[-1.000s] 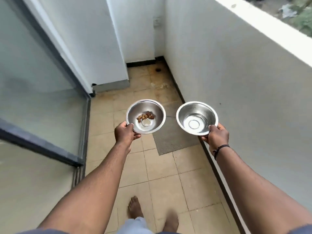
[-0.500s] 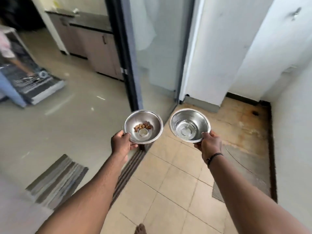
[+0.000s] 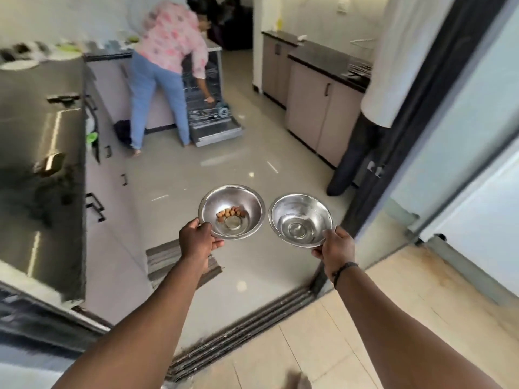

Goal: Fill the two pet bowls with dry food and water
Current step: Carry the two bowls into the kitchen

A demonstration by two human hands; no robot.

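Observation:
I hold two steel pet bowls out in front of me, side by side and level. My left hand [image 3: 198, 240] grips the near rim of the left bowl [image 3: 247, 200], which has a small cluster of brown kibble [image 3: 230, 213] at its bottom. My right hand [image 3: 335, 245], with a dark band on the wrist, grips the near rim of the right bowl [image 3: 302, 204]. That bowl shows a shiny bottom; whether it has water in it is unclear. The two bowls almost touch.
A sliding-door track [image 3: 247, 329] crosses the floor below my arms, with a striped mat [image 3: 160, 259] beyond it. A dark counter [image 3: 42, 175] runs on the left, cabinets [image 3: 311, 113] on the right. A person [image 3: 165, 68] bends at an open dishwasher [image 3: 213, 119]. Another person [image 3: 362, 141] stands by the door frame.
The view has swung left from the balcony corner to the doorway and kitchen. Both bowls stay in my hands, held the same way.

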